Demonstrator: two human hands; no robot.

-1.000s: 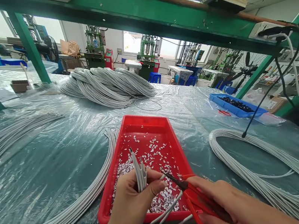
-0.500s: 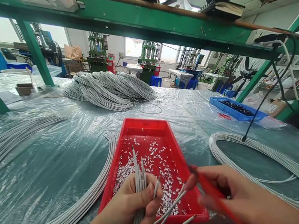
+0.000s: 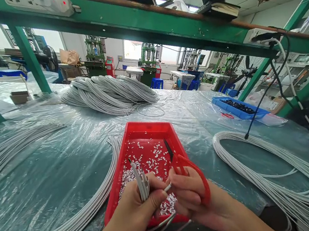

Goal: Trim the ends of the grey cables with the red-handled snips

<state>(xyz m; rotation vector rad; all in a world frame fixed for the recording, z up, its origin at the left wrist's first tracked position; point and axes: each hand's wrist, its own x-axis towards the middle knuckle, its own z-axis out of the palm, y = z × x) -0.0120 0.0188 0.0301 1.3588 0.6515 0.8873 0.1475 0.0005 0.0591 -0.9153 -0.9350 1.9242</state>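
Note:
My left hand [image 3: 140, 207] is closed around a bunch of grey cables [image 3: 142, 185], their cut ends pointing up. Between its thumb and finger one cable end [image 3: 168, 187] sticks out to the right. My right hand [image 3: 193, 195] grips red-handled scissors [image 3: 200, 174], their dark blades pointing up and away. Its fingertips touch or nearly touch the tip of that single cable; which, I cannot tell. Beneath both hands lies a red tray [image 3: 177, 135] scattered with small shiny silver scraps [image 3: 129, 176]. More loose cable ends run below my hands.
Coiled grey cables lie on the left [image 3: 97, 196] and right [image 3: 220, 146] of the plastic-covered table [image 3: 191, 125]. A large cable heap [image 3: 107, 93] sits behind the tray. At the right stands a blue bin [image 3: 238, 108] of black parts. A green shelf beam [image 3: 134, 25] crosses overhead.
My right hand has come left and in to meet my left hand, and the scissors now point upward. A single cable end is now held out between my hands. The view has shifted slightly.

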